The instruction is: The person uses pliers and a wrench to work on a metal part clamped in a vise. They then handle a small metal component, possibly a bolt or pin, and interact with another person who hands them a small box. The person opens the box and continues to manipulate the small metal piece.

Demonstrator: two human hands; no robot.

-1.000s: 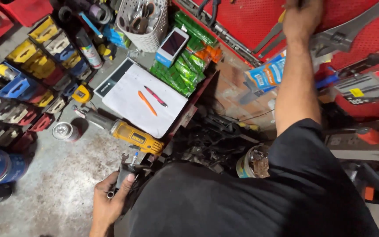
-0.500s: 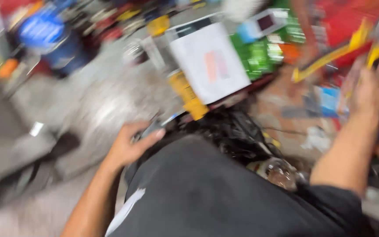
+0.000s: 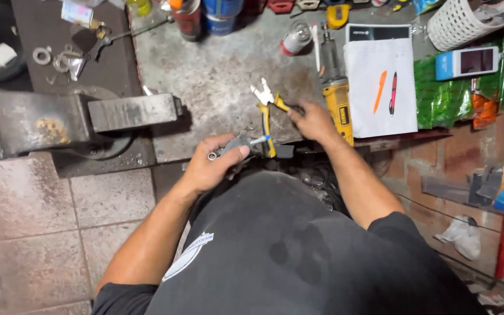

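Observation:
My left hand grips a small grey metal part with a short blue-tipped stub, held at the near edge of the workbench. My right hand holds one handle of a pair of yellow-handled pliers that lie on the bench with their jaws pointing away from me. The pliers' other handle reaches down next to the metal part. A yellow and black rotary power tool lies just right of my right hand.
A heavy metal vise stands at the left. A white notepad carries an orange pen and a red pen. Green packets, a small card terminal, a white basket, cans and washers lie around.
My right hand came down from the tool wall with the yellow-handled pliers and set them on the bench. My view swung left. The left hand stayed shut on the metal part.

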